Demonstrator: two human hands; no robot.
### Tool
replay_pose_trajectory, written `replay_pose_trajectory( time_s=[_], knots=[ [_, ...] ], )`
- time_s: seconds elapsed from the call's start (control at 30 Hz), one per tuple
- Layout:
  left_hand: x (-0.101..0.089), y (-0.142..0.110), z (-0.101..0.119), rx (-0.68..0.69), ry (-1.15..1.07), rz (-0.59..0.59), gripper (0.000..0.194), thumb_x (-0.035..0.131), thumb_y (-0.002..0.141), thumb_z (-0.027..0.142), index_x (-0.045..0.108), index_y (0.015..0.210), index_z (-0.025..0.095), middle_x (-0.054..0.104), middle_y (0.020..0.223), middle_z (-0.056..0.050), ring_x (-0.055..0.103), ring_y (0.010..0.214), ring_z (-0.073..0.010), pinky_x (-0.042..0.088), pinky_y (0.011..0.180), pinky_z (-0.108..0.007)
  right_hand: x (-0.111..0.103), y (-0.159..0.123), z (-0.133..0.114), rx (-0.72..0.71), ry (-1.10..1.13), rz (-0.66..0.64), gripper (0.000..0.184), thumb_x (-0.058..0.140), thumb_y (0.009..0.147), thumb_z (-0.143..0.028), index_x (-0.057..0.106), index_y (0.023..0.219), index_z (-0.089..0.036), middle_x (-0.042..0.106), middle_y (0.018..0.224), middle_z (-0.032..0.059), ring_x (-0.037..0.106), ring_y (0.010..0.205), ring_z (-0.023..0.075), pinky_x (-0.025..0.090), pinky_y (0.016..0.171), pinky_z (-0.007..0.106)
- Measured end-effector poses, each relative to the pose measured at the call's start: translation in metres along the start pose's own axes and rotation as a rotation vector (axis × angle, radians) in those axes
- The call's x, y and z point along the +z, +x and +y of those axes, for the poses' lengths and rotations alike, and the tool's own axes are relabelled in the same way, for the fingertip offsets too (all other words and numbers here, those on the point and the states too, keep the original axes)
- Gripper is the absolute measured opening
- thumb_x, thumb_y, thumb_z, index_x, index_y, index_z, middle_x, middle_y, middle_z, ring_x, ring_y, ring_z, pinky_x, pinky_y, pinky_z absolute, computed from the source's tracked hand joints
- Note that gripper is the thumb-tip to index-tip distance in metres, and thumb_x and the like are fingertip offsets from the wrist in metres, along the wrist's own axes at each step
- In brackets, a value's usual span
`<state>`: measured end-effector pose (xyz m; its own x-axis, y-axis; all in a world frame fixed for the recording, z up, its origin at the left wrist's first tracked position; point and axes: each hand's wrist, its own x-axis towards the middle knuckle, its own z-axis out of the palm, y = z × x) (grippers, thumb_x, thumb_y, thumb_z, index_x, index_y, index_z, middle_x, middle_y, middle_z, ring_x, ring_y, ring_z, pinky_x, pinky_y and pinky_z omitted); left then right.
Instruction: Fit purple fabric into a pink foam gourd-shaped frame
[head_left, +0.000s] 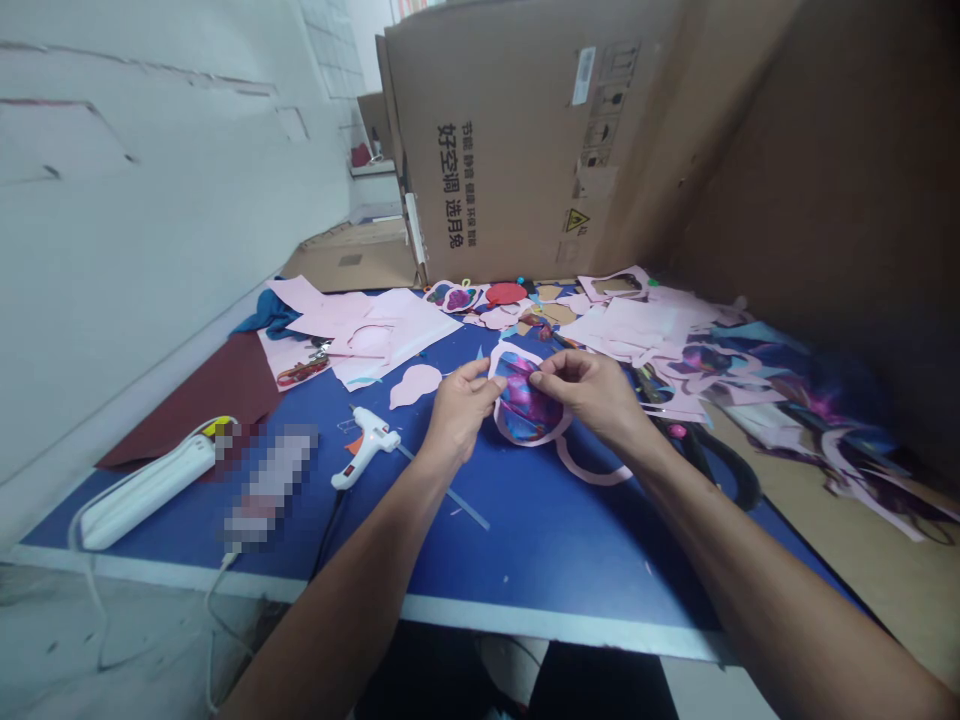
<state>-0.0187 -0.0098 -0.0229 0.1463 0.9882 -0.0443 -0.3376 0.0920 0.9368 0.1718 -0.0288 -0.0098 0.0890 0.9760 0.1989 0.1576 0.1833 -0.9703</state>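
Observation:
A rounded cut-out with a pale pink border and a shiny blue and purple middle is held up over the blue table. My left hand pinches its left edge between thumb and fingers. At its upper right, the thumb and fingertips of my right hand close on the purple material. Under my right wrist, a curved pink paper strip lies on the table. A white glue gun rests left of my left forearm, with a clear glue stick sticking out from its back.
A large cardboard box stands along the back. Pink paper sheets and scraps cover the far side. Black-handled scissors lie at the right. A white power strip and a blurred-out object sit at the left.

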Motion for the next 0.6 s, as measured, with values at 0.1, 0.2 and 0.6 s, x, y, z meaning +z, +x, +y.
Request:
replay_pose_trajectory(
  time_s=[0.1, 0.2, 0.6],
  knots=[
    [-0.0007, -0.0003, 0.0, 0.009, 0.035, -0.003, 0.04, 0.092, 0.074, 0.024, 0.083, 0.112, 0.015, 0.081, 0.079, -0.004, 0.066, 0.063, -0.0132, 0.049, 0.062, -0.024, 0.0, -0.0008, 0.0, -0.007, -0.022, -0.002, 0.034, 0.089, 0.075, -0.049, 0.072, 0.076, -0.02, 0.071, 0.07, 0.003, 0.059, 0.062, 0.0162, 0.044, 0.058, 0.029],
    [-0.0005, -0.0016, 0.0014, 0.016, 0.046, -0.011, 0.032, 0.09, 0.075, 0.024, 0.084, 0.105, 0.016, 0.08, 0.076, -0.004, 0.065, 0.061, -0.0126, 0.049, 0.061, -0.024, -0.0002, -0.0014, -0.0007, -0.01, -0.039, -0.002, 0.033, 0.088, 0.076, -0.049, 0.071, 0.076, -0.02, 0.071, 0.07, 0.003, 0.06, 0.062, 0.0165, 0.045, 0.059, 0.03],
    [-0.0001, -0.0026, 0.0033, 0.027, 0.1, -0.008, 0.029, 0.093, 0.074, 0.027, 0.084, 0.1, 0.017, 0.08, 0.077, -0.004, 0.07, 0.065, -0.0154, 0.054, 0.066, -0.026, -0.0023, -0.0001, 0.0001, -0.004, -0.076, -0.035, 0.034, 0.087, 0.077, -0.05, 0.072, 0.078, -0.02, 0.072, 0.073, 0.0032, 0.061, 0.065, 0.0175, 0.046, 0.061, 0.031]
  ],
)
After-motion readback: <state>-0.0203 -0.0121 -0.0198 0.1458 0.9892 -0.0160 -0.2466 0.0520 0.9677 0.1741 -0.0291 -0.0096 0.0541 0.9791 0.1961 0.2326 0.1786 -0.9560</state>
